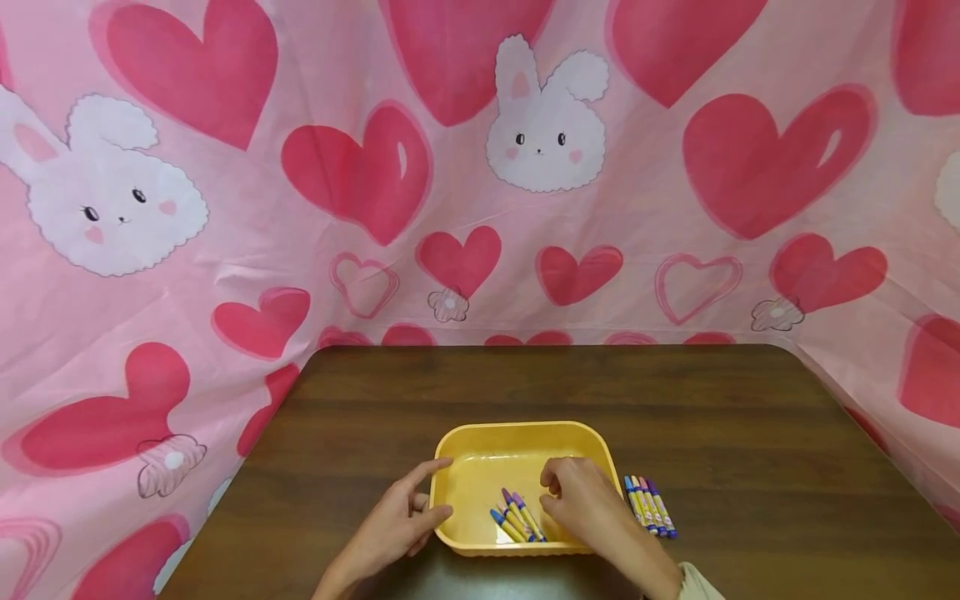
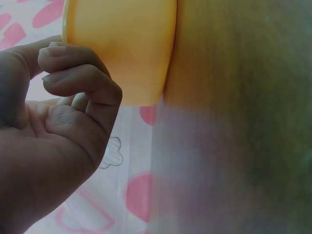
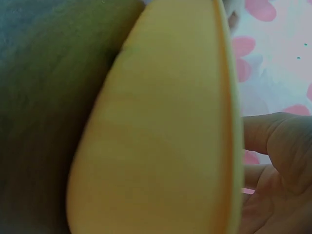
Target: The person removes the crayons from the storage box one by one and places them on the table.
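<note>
Several crayons [image 1: 517,518] with yellow wrappers, blue and purple tips, lie loosely in the yellow plastic tray [image 1: 495,429], toward its near side. At the tray's left rim, my left hand [image 1: 397,521] holds on, thumb and index finger reaching over the edge while other fingers curl outside the wall. In the left wrist view, those curled fingers [image 2: 80,78] show against the tray's outer side. My right hand [image 1: 585,496] hovers over the tray's right part, fingers loosely bent, thumb apart from the index finger, no crayon showing between them. In the right wrist view the tray wall [image 3: 161,117] hides its fingertips.
A neat row of several crayons [image 1: 650,507] lies on the brown wooden table [image 1: 360,417], just right of the tray. Behind and at the sides hangs a pink cloth [image 1: 465,200] printed with hearts and rabbits.
</note>
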### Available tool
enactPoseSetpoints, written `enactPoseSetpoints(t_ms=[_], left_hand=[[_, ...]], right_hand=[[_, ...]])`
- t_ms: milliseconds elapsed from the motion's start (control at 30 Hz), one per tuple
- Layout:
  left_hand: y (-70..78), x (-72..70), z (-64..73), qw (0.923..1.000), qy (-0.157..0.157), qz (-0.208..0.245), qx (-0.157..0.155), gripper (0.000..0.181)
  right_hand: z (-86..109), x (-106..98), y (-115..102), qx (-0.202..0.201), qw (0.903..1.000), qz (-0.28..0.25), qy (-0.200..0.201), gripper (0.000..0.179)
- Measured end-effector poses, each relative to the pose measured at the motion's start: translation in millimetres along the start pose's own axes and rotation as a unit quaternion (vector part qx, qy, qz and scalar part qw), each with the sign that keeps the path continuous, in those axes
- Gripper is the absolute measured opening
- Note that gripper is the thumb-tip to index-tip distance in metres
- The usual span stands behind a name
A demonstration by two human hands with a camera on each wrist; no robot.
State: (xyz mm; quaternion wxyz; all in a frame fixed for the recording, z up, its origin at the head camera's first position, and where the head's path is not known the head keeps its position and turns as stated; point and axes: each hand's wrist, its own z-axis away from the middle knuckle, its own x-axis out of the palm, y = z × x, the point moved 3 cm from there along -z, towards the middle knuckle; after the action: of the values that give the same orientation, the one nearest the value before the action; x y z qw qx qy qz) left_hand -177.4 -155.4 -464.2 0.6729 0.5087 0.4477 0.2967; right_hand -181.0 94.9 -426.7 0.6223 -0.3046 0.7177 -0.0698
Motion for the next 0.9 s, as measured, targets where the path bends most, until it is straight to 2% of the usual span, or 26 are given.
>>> enactPoseSetpoints(t_ms=[167, 400, 567, 767, 900], left_hand=[[-1.9, -0.3, 1.6, 1.0, 0.002, 0.003, 0.001, 0.06], [-2.8, -0.1, 1.6, 1.0, -0.001, 0.004, -0.001, 0.06], [-4.0, 0.6, 0.6, 1.0, -0.002, 0.006, -0.001, 0.057], [-4.2, 0.3, -0.6, 1.0, -0.001, 0.001, 0.003, 0.059], [-3.6, 0.7, -1.2, 0.9999, -0.004, 0.004, 0.009, 0.061]], right_hand=[[0.6, 14.0, -3.2, 0.004, 0.9995, -0.009, -0.028, 0.006], [-0.2, 30.1, -6.8, 0.013, 0.9978, -0.012, -0.063, 0.023], [-1.7, 34.0, -7.4, 0.019, 0.997, -0.008, -0.075, 0.027], [-4.7, 34.2, -8.1, 0.031, 0.9957, -0.001, -0.088, 0.022], [-6.9, 36.1, -8.7, 0.047, 0.9955, 0.024, -0.079, 0.024]])
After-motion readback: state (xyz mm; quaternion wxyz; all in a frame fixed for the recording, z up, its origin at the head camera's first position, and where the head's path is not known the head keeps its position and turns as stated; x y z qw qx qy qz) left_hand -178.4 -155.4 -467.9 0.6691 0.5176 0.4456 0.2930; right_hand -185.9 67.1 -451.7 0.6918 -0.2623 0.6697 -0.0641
